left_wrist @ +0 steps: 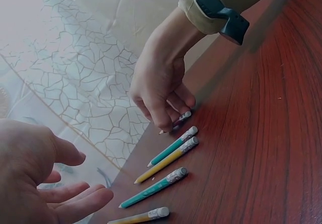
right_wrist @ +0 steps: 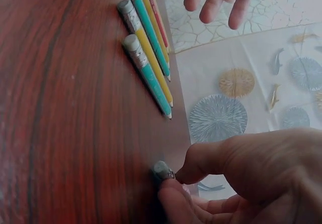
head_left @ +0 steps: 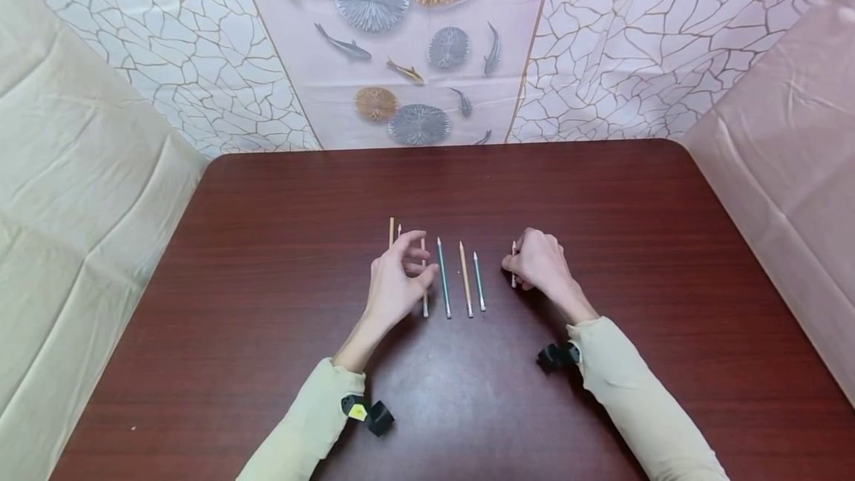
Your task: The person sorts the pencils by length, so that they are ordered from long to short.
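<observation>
My right hand (head_left: pixel 542 262) pinches a short pencil (head_left: pixel 513 279) between thumb and fingers at the right end of a row. In the right wrist view its eraser end (right_wrist: pixel 162 168) sticks out toward the table, and most of the barrel is hidden by the fingers. My left hand (head_left: pixel 394 284) hovers over the row's left part with fingers loosely spread, holding nothing. Partly behind it lie a yellow pencil (head_left: pixel 424 309) and a red pencil (right_wrist: pixel 155 13). Between the hands lie a long teal pencil (head_left: pixel 444 280), a yellow pencil (head_left: pixel 465 280) and a shorter teal pencil (head_left: pixel 479 284).
Another yellow pencil (head_left: pixel 391 232) lies at the row's far left, its lower part behind my left hand. The dark red-brown wooden table (head_left: pixel 267 243) reaches back to a patterned cloth (head_left: pixel 414 36). Pale cloth (head_left: pixel 788 110) hangs along both sides.
</observation>
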Action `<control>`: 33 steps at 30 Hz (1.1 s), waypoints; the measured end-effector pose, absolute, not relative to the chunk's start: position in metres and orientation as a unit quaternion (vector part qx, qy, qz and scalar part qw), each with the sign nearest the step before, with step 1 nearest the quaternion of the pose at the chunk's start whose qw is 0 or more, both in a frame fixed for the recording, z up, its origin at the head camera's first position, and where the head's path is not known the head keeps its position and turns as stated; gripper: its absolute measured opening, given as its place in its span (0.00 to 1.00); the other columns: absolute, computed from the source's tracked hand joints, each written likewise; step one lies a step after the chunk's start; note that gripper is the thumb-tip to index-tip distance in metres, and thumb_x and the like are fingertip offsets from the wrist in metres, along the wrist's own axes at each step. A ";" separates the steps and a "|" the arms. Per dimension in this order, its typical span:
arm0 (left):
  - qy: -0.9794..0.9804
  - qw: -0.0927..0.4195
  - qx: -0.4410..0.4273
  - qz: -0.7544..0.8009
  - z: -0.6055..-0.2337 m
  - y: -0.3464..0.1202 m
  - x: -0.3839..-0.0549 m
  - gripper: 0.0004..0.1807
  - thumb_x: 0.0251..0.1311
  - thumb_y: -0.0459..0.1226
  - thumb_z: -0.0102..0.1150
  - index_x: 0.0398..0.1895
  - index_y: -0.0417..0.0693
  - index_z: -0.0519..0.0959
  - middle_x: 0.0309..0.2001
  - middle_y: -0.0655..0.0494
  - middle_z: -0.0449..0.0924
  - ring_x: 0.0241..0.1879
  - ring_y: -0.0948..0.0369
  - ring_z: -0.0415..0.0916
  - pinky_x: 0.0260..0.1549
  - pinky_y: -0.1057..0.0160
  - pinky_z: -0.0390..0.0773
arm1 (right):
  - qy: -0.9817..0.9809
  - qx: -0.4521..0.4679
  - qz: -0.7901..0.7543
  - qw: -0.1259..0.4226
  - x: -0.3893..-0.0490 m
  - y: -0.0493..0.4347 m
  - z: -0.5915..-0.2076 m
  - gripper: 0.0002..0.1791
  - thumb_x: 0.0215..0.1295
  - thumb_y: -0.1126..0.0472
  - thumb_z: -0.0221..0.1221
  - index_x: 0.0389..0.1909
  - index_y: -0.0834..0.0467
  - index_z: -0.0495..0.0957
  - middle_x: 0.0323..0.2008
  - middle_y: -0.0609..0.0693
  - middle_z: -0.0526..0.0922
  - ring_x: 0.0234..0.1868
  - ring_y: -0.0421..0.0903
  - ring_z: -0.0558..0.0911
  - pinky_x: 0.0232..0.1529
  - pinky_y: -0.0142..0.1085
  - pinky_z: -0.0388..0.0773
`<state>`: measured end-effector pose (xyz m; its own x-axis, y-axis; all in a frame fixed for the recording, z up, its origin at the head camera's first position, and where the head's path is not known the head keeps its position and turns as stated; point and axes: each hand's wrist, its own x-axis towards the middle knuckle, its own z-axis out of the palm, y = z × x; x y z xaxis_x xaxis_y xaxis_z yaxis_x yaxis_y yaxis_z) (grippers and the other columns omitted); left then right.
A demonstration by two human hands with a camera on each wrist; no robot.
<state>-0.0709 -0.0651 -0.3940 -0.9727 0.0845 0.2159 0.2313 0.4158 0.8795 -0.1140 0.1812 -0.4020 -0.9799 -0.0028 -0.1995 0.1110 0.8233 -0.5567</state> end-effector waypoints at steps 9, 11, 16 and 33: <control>-0.838 0.074 -0.100 -0.531 -0.395 -0.066 -0.071 0.28 0.52 0.27 0.69 0.59 0.42 0.76 0.39 0.43 0.86 0.33 0.54 0.87 0.32 0.57 0.84 | 0.924 0.016 -0.368 0.107 -0.103 0.179 -0.397 0.10 0.54 0.67 0.60 0.36 0.64 0.72 0.13 0.51 0.79 0.12 0.45 0.81 0.17 0.38 0.80; -0.839 0.076 -0.101 -0.529 -0.395 -0.066 -0.071 0.28 0.52 0.28 0.69 0.59 0.42 0.75 0.39 0.43 0.86 0.33 0.54 0.87 0.32 0.57 0.84 | 0.920 0.011 -0.375 0.111 -0.101 0.178 -0.396 0.10 0.54 0.68 0.60 0.37 0.65 0.72 0.13 0.51 0.80 0.12 0.46 0.81 0.17 0.39 0.80; -0.841 0.080 -0.102 -0.526 -0.396 -0.066 -0.072 0.28 0.52 0.28 0.69 0.58 0.41 0.75 0.39 0.43 0.86 0.33 0.54 0.87 0.32 0.56 0.84 | 0.918 0.000 -0.378 0.121 -0.096 0.173 -0.393 0.11 0.54 0.69 0.60 0.38 0.66 0.72 0.13 0.51 0.79 0.13 0.48 0.81 0.17 0.40 0.80; -0.840 0.072 -0.095 -0.530 -0.396 -0.065 -0.071 0.28 0.52 0.27 0.69 0.59 0.41 0.73 0.39 0.42 0.86 0.33 0.54 0.87 0.33 0.56 0.84 | 0.922 -0.021 -0.366 0.123 -0.091 0.166 -0.396 0.10 0.53 0.69 0.61 0.36 0.64 0.72 0.11 0.49 0.78 0.10 0.44 0.79 0.14 0.39 0.79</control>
<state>-0.0713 -0.0645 -0.3959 -0.9715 0.0840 0.2215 0.2361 0.4211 0.8758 -0.0905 0.1660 -0.3962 -0.9686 -0.1301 -0.2119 0.0509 0.7306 -0.6809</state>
